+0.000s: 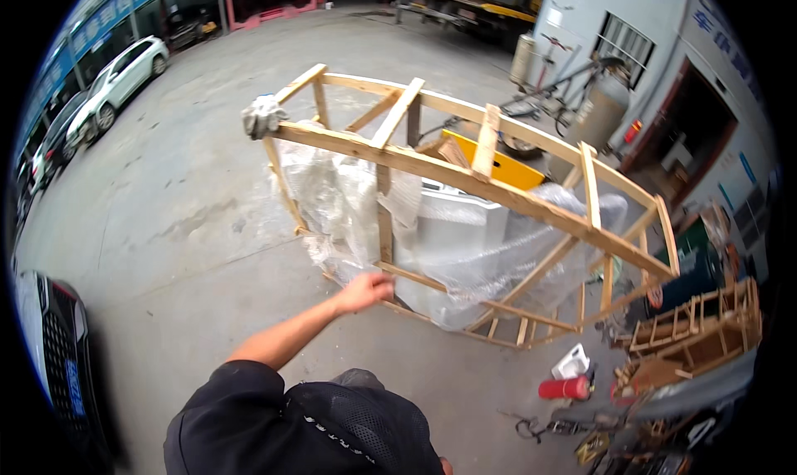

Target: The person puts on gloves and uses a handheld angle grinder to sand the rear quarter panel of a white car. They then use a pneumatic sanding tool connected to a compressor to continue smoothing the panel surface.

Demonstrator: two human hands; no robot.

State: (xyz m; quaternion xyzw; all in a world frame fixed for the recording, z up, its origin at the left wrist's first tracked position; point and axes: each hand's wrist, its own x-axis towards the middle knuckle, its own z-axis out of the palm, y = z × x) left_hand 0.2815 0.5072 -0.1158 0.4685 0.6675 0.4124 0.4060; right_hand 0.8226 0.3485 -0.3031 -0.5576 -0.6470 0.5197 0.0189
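Observation:
My left hand [365, 292] is stretched forward with its fingers curled in, slightly blurred, and nothing shows in it. It appears in front of the near side of a wooden crate frame [473, 176], by a lower slat; whether they touch I cannot tell. Inside the frame is a large white panel-like part [461, 234], partly covered by clear bubble wrap [332, 185] that hangs out over the slats. A pair of greyish work gloves [264, 116] lies on the frame's far left corner. Of my right side only a scrap of skin shows at the lower edge.
A yellow panel [494, 164] stands within or behind the frame. To the right are a red cylinder [566, 388], stacked wooden frames [697, 330] and scattered parts. A gas tank [599, 106] stands by the wall. Cars [116, 85] are parked left, one dark car [62, 359] nearer.

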